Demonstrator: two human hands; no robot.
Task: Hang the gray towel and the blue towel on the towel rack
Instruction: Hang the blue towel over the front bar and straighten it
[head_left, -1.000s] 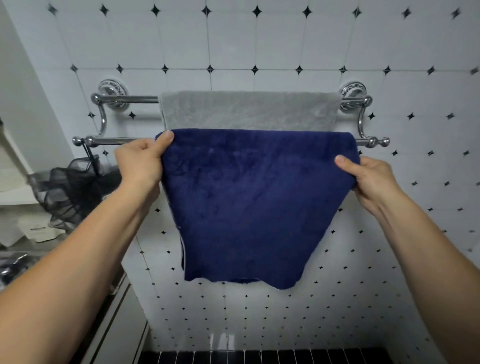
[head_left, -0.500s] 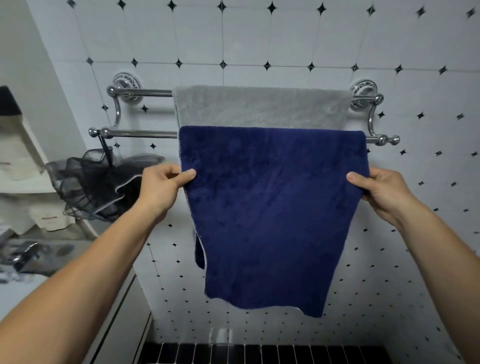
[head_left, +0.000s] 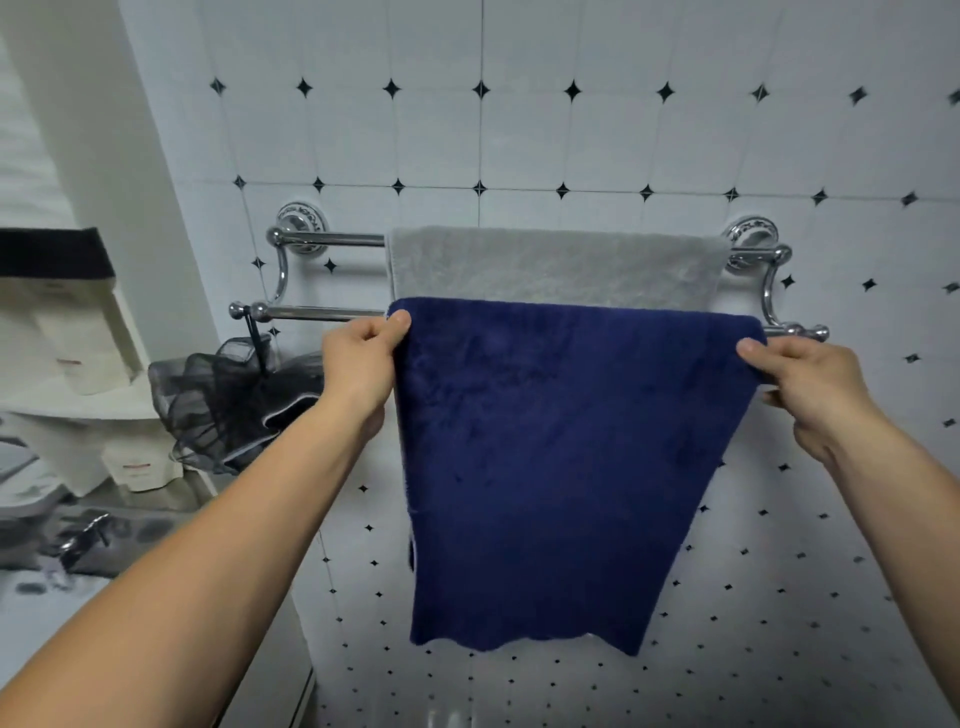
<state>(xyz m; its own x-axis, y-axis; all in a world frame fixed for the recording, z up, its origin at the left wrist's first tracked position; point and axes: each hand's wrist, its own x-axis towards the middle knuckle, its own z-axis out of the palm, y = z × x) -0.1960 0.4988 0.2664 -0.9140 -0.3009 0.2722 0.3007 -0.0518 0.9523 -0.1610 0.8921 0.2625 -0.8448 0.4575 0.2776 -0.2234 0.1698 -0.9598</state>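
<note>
Pinching the blue towel (head_left: 566, 467) at its 2 top corners, you are spreading it flat along the front bar of the rack (head_left: 311, 313), likely so it drapes evenly. Your left hand (head_left: 363, 358) is gripping the left edge and your right hand (head_left: 800, 379) the right edge, thumbs on the front. Behind it, the gray towel (head_left: 556, 267) is already hanging over the rear bar. Counting: 2 towels, 2 bars, 1 black mesh sponge (head_left: 223, 400) dangling at the rack's left end.

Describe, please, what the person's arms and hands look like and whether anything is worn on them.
Both forearms are bare as far as the frame shows: no sleeves, gloves, watch or rings visible. The left hand and right hand are uncovered, with short plain nails.
</note>
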